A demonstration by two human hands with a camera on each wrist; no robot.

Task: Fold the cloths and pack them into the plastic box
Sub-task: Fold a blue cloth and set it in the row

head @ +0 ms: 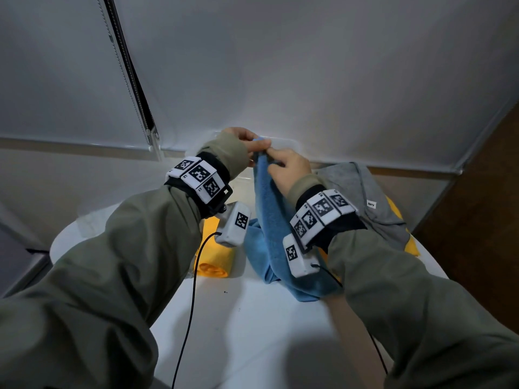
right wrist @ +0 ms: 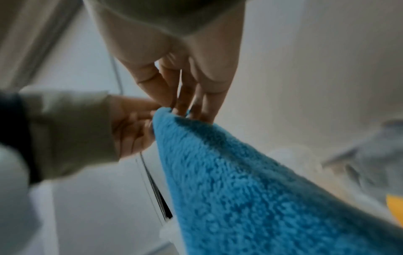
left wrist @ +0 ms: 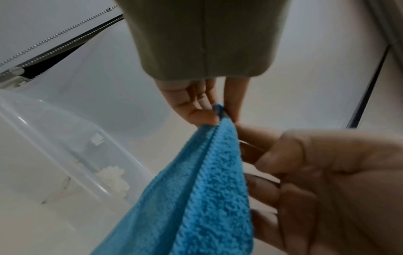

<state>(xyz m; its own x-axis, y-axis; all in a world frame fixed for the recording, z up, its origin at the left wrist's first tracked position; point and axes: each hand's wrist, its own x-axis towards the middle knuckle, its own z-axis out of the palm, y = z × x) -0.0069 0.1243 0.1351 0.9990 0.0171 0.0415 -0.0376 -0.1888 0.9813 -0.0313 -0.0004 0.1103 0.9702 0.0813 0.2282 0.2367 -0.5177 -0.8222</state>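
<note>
Blue terry, thick and looped, hangs as the blue cloth (head: pixel 271 220) from both hands, lifted over the white table (head: pixel 252 332), its lower end bunched there. The left hand (head: pixel 238 138) and right hand (head: pixel 289 169) pinch its top corner together. The clear plastic box (left wrist: pixel 65 138) is mostly hidden behind the arms in the head view. A grey cloth (head: pixel 362 197) carries a small white label, its writing too small to read. A rolled yellow cloth (head: pixel 214 256) lies partly covered.
</note>
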